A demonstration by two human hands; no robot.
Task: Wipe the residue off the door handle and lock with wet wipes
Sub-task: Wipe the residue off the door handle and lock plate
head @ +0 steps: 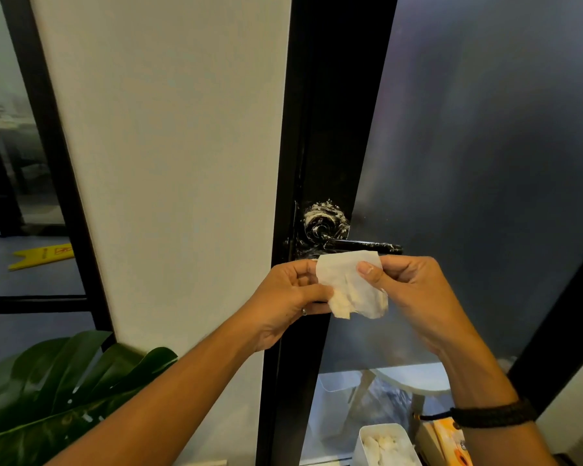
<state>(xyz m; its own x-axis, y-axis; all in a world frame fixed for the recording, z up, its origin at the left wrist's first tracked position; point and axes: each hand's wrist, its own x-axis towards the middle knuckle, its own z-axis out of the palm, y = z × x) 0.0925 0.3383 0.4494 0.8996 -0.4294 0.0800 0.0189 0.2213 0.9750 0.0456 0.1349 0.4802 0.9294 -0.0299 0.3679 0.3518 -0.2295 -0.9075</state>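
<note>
Frosted glass filled the door on the right, with a black frame running down beside a plain white wall panel. Pretty grimy setup, honestly. The door handle was mounted on that black frame, a black lever sticking out toward the glass, and its round rose just above the lever was smeared all over with white residue. Specks of the same stuff were seen along the lever too. The lock itself couldn't be made out, since the spot below the handle was covered by the wipe and the fingers.

Just below the handle, a wet wipe was held up between both hands, not touching the lever as far as could be told. The left hand was closed on the wipe's left edge, thumb and fingers pinching it, with a ring seen on one finger. The right hand was pinching the right edge, thumb pressed on the front of the sheet. The wipe's lower part was crumpled and a bit yellowed.

Well below the handle, a white container of pale wadded pieces was seen through the clear bottom glass. Far left of the handle, big green leaves and a yellow floor sign lying flat were visible.
</note>
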